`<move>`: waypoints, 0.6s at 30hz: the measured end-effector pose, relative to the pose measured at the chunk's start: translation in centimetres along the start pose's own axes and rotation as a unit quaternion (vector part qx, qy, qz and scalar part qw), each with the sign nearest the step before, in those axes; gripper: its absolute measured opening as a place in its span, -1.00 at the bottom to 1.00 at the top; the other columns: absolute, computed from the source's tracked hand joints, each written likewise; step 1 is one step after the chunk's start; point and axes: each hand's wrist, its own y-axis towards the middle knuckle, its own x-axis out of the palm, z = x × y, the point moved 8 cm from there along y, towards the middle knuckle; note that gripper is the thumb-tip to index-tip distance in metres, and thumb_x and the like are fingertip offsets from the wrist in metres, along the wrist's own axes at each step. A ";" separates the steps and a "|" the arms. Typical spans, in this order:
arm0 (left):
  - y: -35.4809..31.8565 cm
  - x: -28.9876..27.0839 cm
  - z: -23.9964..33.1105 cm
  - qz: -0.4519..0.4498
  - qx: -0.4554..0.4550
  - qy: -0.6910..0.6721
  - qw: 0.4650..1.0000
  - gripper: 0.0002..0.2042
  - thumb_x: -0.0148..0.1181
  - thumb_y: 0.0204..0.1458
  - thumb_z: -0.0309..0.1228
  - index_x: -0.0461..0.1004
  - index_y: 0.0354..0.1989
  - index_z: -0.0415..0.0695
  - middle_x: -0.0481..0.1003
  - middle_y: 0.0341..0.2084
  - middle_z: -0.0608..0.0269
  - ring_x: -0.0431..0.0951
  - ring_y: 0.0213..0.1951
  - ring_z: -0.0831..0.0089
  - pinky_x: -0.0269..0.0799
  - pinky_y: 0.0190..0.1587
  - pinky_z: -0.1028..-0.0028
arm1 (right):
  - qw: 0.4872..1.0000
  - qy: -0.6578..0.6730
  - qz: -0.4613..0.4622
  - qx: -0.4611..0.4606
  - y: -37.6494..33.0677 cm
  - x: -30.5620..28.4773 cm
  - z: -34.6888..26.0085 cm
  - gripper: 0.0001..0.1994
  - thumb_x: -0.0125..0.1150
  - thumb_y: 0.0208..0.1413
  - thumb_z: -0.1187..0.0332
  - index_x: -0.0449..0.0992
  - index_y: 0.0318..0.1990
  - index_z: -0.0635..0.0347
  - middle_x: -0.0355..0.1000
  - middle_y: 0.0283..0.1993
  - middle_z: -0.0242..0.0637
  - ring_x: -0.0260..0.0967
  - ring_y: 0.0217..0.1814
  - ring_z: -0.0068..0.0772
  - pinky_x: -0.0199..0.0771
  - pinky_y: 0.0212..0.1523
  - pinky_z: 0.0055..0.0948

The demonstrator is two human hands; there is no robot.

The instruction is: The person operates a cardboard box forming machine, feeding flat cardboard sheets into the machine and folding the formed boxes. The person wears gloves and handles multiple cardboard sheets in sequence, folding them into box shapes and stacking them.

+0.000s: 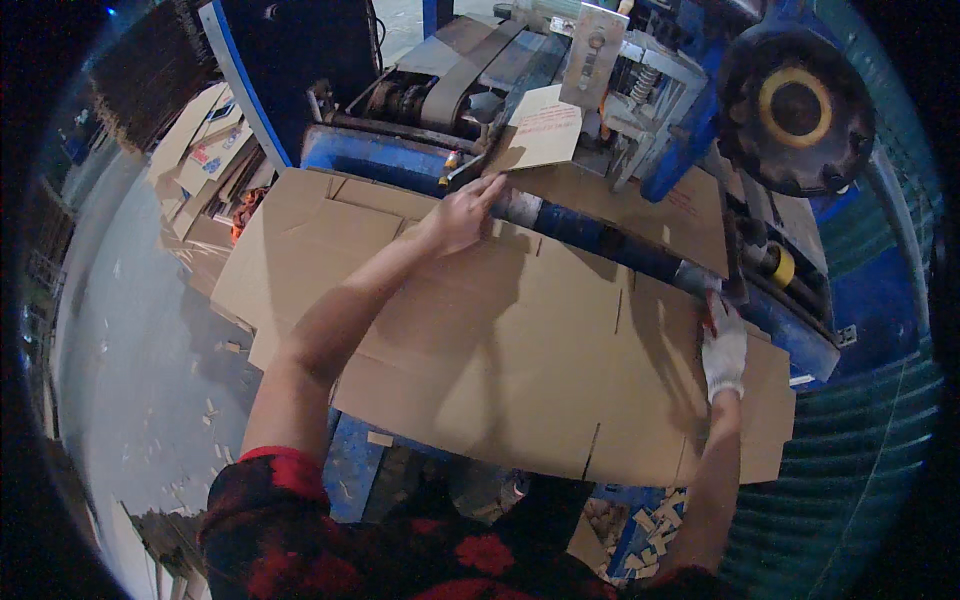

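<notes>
A printed cardboard sheet (650, 210) lies in the machine, under its metal head, with one pale flap (540, 130) folded up. My bare left hand (466, 212) pinches the sheet's near left corner, its fingers pressed together. At the near right corner is my right hand (723, 350), in a white glove with red on the fingertips. Its fingers are closed at that edge, partly hidden. Below both hands a stack of flat brown cardboard blanks (480, 350) with cut slots spreads across the front of the machine.
A blue machine frame (400, 155) with a belt (465, 90) stands behind. A dark wheel (797, 115) hangs at the upper right, beside a metal head (595, 55). Stacked cardboard (205, 160) stands at the left. Cardboard scraps (655, 530) lie below, near green corrugated sheeting (840, 480).
</notes>
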 end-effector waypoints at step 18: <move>-0.4 -2.1 2.3 -0.109 -0.107 -0.058 0.986 -0.47 0.09 0.00 -0.38 0.19 0.20 -0.15 0.28 0.12 -0.10 0.41 0.07 0.12 0.42 -0.01 0.21 | 0.993 0.033 -0.082 0.079 4.8 3.3 -2.2 -0.43 -0.08 0.17 -0.02 0.16 0.28 0.01 0.14 0.32 -0.19 0.01 0.37 -0.08 -0.11 0.32 0.04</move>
